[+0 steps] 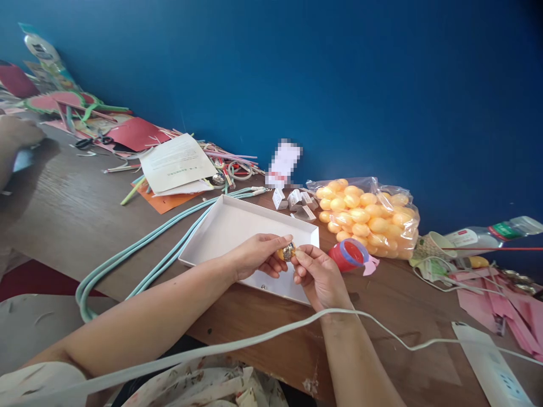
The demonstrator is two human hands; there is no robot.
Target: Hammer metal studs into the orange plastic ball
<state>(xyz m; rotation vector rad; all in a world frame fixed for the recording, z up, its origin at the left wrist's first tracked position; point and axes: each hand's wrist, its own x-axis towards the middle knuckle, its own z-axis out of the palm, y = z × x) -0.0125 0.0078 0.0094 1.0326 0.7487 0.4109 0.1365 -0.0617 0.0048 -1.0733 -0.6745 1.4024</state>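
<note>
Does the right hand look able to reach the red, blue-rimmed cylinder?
Probably yes: nothing visible blocks the right hand from the red cylinder, though that hand handles a rounded silver-gold piece.

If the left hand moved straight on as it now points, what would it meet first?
Beyond the shiny piece in the left hand, probably the right hand, just across from it; depth is unclear.

I see a white tray (pixel 237 223): mint cords (pixel 127 249) left of it, gold-and-silver ball (pixel 288 252) over it, blue-rimmed red cup (pixel 338 258) to its right.
</note>
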